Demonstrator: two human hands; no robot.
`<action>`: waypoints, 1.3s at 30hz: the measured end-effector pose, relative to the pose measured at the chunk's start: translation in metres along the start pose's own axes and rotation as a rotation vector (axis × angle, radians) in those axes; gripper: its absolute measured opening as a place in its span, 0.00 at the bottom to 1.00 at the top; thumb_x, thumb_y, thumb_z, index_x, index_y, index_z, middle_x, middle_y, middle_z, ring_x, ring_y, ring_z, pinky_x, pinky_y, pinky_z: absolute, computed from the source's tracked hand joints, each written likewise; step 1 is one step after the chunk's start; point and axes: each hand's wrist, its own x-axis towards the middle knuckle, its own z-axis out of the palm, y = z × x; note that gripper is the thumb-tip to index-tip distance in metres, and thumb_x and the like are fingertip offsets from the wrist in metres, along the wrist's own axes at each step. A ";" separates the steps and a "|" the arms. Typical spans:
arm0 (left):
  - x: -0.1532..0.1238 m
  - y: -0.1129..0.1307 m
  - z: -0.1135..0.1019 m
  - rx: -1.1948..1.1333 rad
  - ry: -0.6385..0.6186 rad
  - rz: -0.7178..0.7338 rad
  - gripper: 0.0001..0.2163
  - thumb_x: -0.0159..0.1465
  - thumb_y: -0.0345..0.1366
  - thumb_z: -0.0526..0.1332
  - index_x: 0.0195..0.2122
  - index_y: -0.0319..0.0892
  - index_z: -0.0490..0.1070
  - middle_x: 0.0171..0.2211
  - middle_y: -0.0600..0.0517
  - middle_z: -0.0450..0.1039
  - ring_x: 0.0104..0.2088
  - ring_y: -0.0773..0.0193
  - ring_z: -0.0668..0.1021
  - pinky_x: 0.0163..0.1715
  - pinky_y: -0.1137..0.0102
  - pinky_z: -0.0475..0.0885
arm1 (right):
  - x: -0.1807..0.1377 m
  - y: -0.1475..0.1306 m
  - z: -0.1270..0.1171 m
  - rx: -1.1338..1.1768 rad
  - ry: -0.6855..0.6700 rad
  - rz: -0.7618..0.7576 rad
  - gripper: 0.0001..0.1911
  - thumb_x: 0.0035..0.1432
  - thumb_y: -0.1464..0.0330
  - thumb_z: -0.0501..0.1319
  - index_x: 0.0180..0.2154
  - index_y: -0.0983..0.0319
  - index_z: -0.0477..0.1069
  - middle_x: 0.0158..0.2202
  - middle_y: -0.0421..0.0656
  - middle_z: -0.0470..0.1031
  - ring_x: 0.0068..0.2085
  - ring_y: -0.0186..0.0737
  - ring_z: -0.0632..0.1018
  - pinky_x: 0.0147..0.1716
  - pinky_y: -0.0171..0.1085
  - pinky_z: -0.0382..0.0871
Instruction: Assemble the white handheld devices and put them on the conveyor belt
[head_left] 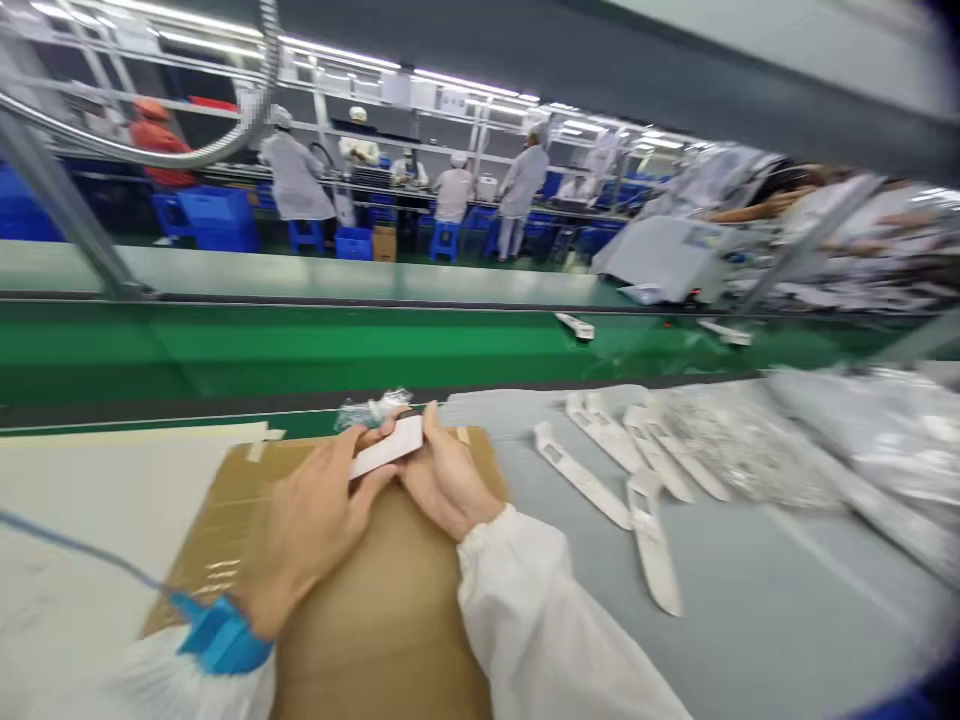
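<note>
Over a brown cardboard sheet (375,620), both my hands are closed around one white plastic part (390,447), long and flat. My left hand (315,510) grips its near end between thumb and fingers. At the far end, my right hand (450,480) presses against it, with some of its fingers hidden behind the part. To the right of my hands, several similar long white parts (581,475) with cut-outs at one end lie on the grey mat. A crumpled clear plastic piece (375,408) sits just beyond my hands.
A green conveyor belt (300,345) runs across ahead, carrying a white part (576,326). Bags of small clear pieces (742,450) lie at right. A blue wrist strap with a cord (225,635) is on my left wrist. Other people work in the background.
</note>
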 end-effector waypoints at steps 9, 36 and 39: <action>-0.003 -0.002 0.004 0.009 0.264 0.288 0.15 0.71 0.43 0.53 0.55 0.44 0.66 0.51 0.46 0.75 0.49 0.54 0.78 0.48 0.61 0.72 | -0.008 0.028 0.011 -0.046 -0.019 -0.004 0.17 0.56 0.54 0.67 0.35 0.60 0.72 0.37 0.44 0.78 0.47 0.43 0.77 0.47 0.41 0.73; 0.135 -0.107 -0.075 0.521 -0.074 -0.370 0.26 0.67 0.40 0.48 0.62 0.27 0.61 0.52 0.34 0.71 0.51 0.39 0.75 0.45 0.54 0.73 | 0.005 0.021 -0.011 -0.431 0.263 -0.164 0.09 0.58 0.61 0.62 0.36 0.60 0.71 0.37 0.41 0.75 0.30 0.34 0.75 0.39 0.41 0.74; 0.109 -0.081 -0.073 0.463 -0.033 -0.333 0.27 0.66 0.46 0.49 0.59 0.32 0.65 0.53 0.36 0.70 0.51 0.40 0.74 0.47 0.52 0.72 | 0.005 0.017 -0.010 -0.515 0.292 -0.187 0.04 0.57 0.64 0.63 0.35 0.57 0.71 0.34 0.41 0.75 0.32 0.39 0.76 0.39 0.46 0.74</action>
